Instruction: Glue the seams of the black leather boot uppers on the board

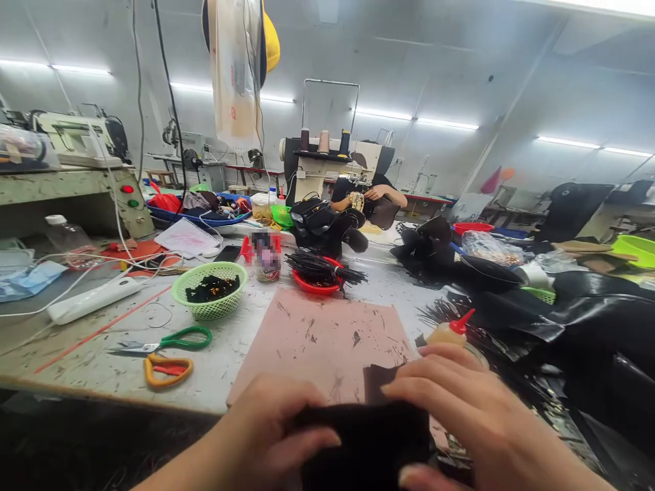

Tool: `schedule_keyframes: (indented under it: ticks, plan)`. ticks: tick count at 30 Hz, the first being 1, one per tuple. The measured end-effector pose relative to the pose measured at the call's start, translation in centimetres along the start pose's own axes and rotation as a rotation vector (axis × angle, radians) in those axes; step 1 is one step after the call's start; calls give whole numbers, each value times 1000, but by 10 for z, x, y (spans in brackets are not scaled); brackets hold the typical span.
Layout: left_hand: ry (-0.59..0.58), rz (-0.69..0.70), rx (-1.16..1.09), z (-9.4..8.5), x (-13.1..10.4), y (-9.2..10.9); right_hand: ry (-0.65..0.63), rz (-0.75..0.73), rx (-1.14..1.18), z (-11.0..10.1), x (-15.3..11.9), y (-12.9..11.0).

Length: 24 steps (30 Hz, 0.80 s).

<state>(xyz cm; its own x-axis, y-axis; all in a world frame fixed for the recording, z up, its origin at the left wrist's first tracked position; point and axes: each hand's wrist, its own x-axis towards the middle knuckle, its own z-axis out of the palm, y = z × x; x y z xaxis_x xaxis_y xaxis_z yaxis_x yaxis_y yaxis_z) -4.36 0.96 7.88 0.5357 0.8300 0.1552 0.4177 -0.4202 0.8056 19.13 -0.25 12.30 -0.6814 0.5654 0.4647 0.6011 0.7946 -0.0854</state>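
A black piece of material [366, 443] is held low at the front edge of the table, between my two hands. My left hand [276, 429] grips its left side, the thumb on the near face and the fingers behind. On its right side lies my right hand [460, 409], fingers over the top edge and thumb at the bottom. A small dark piece [377, 382] shows behind the black material, beside my right fingertips. Under and beyond them is a pink board [327, 334]. Just past my right hand stands a glue bottle with a red nozzle [462, 322].
Green-handled scissors [187, 337] and an orange-handled tool [168, 372] lie at left. Behind are a green basket [209, 310], a red bowl [317, 288] of black strips and a white power strip [95, 299]. Black material [588, 314] heaps at right. A person's hands [376, 192] work at a sewing machine.
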Motion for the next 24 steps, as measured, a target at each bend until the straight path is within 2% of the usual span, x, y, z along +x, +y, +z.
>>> schedule_keyframes:
  ticks: [2,4,7,10,13,18,21,24]
  plan:
    - [74,-127,-215,7,11,-3,-2,47,-6,9,8,2]
    - [93,-204,-410,11,18,-7,-34,137,1,16,15,8]
    - [90,-208,-611,14,22,-15,-126,246,41,24,23,18]
    - [166,-207,-658,18,20,-22,-192,255,87,31,29,21]
    - [239,-225,-658,24,21,-27,-217,190,117,42,35,20]
    - [329,-234,-720,33,23,-32,-122,114,159,59,36,22]
    - [360,-252,-828,37,21,-30,-89,71,179,56,33,25]
    - [424,-272,-811,36,20,-21,-252,95,167,40,33,27]
